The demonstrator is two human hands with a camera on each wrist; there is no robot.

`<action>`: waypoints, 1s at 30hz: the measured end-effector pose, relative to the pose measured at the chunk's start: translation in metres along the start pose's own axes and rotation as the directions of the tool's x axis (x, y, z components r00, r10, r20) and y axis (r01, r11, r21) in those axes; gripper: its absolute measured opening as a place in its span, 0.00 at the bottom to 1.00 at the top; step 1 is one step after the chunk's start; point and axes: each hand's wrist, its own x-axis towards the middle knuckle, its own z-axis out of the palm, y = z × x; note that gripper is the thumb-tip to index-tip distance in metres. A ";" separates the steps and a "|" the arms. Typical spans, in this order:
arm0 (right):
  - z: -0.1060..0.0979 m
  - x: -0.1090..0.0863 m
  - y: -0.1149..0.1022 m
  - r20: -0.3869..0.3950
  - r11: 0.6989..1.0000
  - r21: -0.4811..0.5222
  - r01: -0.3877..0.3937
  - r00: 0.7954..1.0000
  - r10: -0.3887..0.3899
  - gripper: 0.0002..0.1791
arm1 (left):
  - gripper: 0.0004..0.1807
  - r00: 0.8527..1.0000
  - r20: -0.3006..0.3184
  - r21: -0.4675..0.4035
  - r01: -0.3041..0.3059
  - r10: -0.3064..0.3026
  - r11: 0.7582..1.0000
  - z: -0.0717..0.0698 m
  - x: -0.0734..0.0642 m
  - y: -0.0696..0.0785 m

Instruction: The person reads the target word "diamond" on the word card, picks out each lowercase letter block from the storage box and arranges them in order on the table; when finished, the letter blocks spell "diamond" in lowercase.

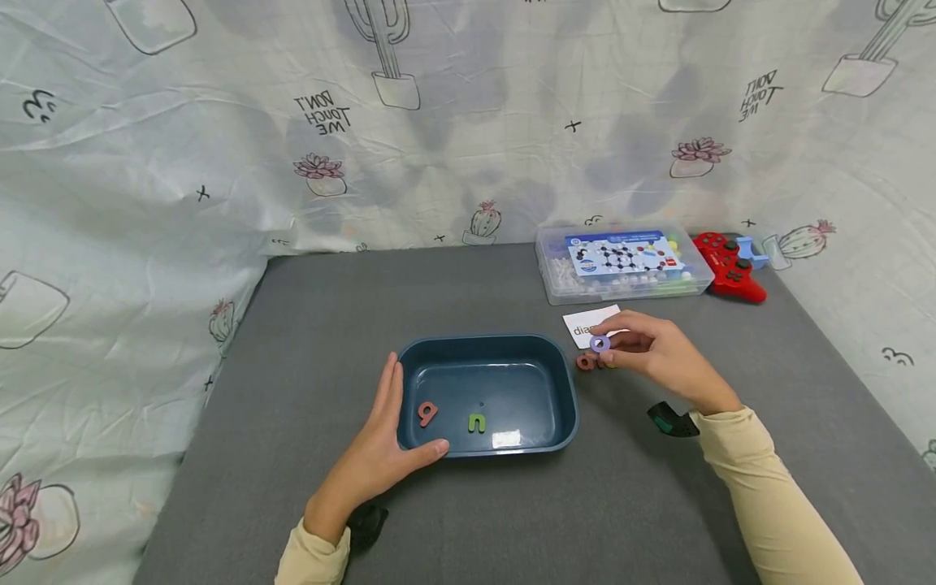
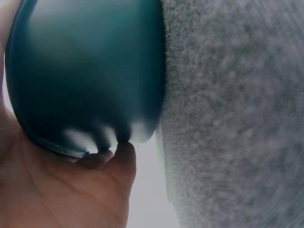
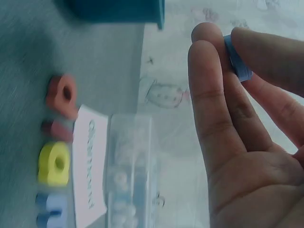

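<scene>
My left hand [image 1: 380, 455] holds the near left corner of a dark blue tray [image 1: 504, 335], fingers along its left wall and thumb on the front rim. Seen from the left wrist, the fingertips [image 2: 124, 154] press the tray's outer wall. Inside the tray lie an orange-red letter [image 1: 427, 413] and a green letter [image 1: 477, 422]. To the right of the tray, my right hand [image 1: 654, 353] pinches a small purple letter [image 1: 600, 344] above a white word card [image 1: 581, 327]. The right wrist view shows an orange-red letter [image 3: 62, 95], a yellow letter [image 3: 54, 163] and a blue letter [image 3: 52, 209] beside that card.
A clear plastic box [image 1: 625, 264] with a molecule-picture label stands at the back right. Beside it lie a red game controller [image 1: 730, 268] and a light blue piece [image 1: 753, 252]. Grey cloth [image 1: 351, 301] covers the table; a printed curtain hangs behind and at the sides.
</scene>
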 end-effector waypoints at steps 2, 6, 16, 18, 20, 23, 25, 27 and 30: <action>-0.005 -0.004 0.004 -0.023 0.999 -0.040 -0.022 1.000 0.021 0.17 | 0.71 1.000 0.000 0.002 0.002 -0.002 1.000 0.000 0.000 0.000; -0.014 -0.012 0.017 -0.075 0.994 -0.096 -0.055 0.996 0.048 0.17 | 0.71 1.000 0.005 0.001 0.007 -0.007 1.000 0.000 0.001 0.001; -0.034 -0.024 0.046 -0.152 0.982 -0.153 -0.115 0.984 0.091 0.18 | 0.71 1.000 0.003 0.010 0.006 -0.006 1.000 -0.001 0.001 0.001; -0.038 -0.026 0.050 -0.156 0.978 -0.166 -0.128 0.982 0.102 0.18 | 0.71 1.000 0.003 0.010 0.007 -0.007 1.000 -0.001 0.001 0.001; -0.041 -0.027 0.054 -0.158 0.973 -0.181 -0.142 0.981 0.113 0.19 | 0.71 1.000 0.002 0.012 0.009 -0.009 1.000 -0.001 0.001 0.001; -0.044 -0.029 0.059 -0.167 0.964 -0.207 -0.167 0.977 0.134 0.19 | 0.71 1.000 0.000 0.014 0.014 -0.014 1.000 -0.001 0.001 0.001; -0.046 -0.030 0.062 -0.174 0.955 -0.230 -0.187 0.973 0.149 0.18 | 0.71 1.000 -0.001 0.017 0.017 -0.017 1.000 -0.001 0.001 0.001; -0.047 -0.031 0.065 -0.178 0.946 -0.255 -0.202 0.971 0.159 0.18 | 0.71 1.000 -0.003 0.015 0.018 -0.018 1.000 -0.001 0.001 0.000; -0.049 -0.031 0.069 -0.173 0.931 -0.299 -0.208 0.972 0.162 0.17 | 0.71 1.000 0.000 0.010 0.016 -0.016 1.000 0.000 0.000 0.001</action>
